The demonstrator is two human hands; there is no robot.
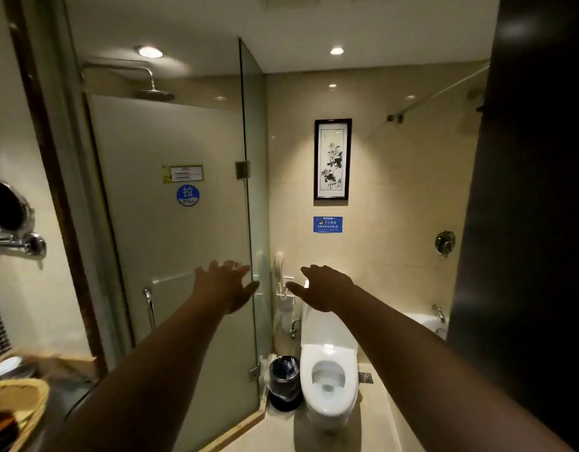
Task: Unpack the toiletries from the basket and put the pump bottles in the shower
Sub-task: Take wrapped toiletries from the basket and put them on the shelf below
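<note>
Both arms are stretching out straight ahead. The left hand (226,287) is holding nothing. Its fingers are spreading wide in front of the right edge of the tall frosted glass shower door (171,230). I cannot tell if it is touching the glass. The right hand (322,288) is holding nothing too. Its fingers are loose and apart, and it is hanging in the air in front of the white wall phone (278,264).

The yellow woven basket (24,396) is sitting on the dark worktop (73,393), at the near edge, low on the left and well apart from both hands. Something dark brown is lying inside it, but it is too blurry to tell if it is the pump bottles. A small white round dish (4,367) is sitting behind the basket, near the back edge of the worktop.

A round blue sticker (187,195) saying PULL is sticking on the shower door. A round metal shower head (154,94) is showing above the door. A white toilet (329,380) with its lid up is standing just right of the shower, and a black bin (284,380) is standing between them. A black-framed flower picture (333,159) is hanging on the wall above the toilet.
</note>
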